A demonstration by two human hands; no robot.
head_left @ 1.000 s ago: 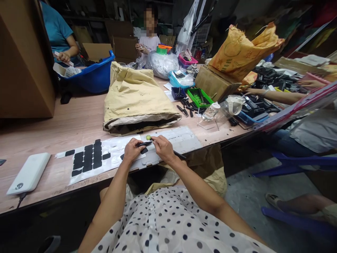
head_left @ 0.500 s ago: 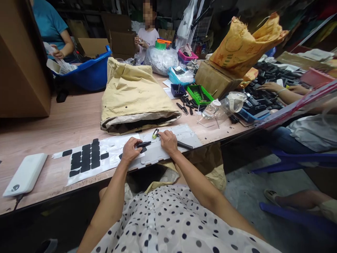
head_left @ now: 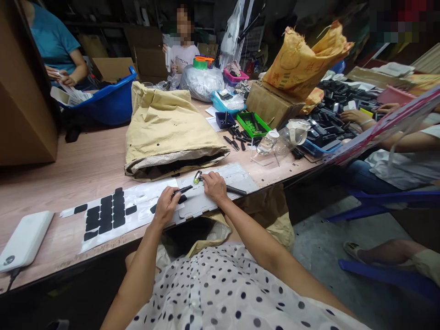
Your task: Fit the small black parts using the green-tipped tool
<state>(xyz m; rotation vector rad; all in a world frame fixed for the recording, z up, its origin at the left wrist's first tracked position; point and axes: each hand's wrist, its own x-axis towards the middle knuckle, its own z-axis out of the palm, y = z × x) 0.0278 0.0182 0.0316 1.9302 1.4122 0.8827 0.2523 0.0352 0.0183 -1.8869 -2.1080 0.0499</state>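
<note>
My left hand (head_left: 167, 203) is closed on a slim black stick-like part (head_left: 184, 189) at the table's near edge. My right hand (head_left: 214, 185) is closed round a small hammer; its green-tipped head (head_left: 197, 177) sticks out to the left and its black handle (head_left: 235, 190) to the right. Both hands rest over a grey plastic sheet (head_left: 240, 174). To the left lies a white backing sheet with several black pads (head_left: 107, 213).
A tan sack (head_left: 165, 128) lies open behind my hands. A white power bank (head_left: 24, 240) sits at the near left. A blue tub (head_left: 110, 103), green tray (head_left: 252, 123), cardboard box (head_left: 271, 105) and black parts fill the far side, where other people work.
The view has drifted right, so everything sits further left. My right hand moved slightly away from my left, and the hammer's head and handle now show either side of it.
</note>
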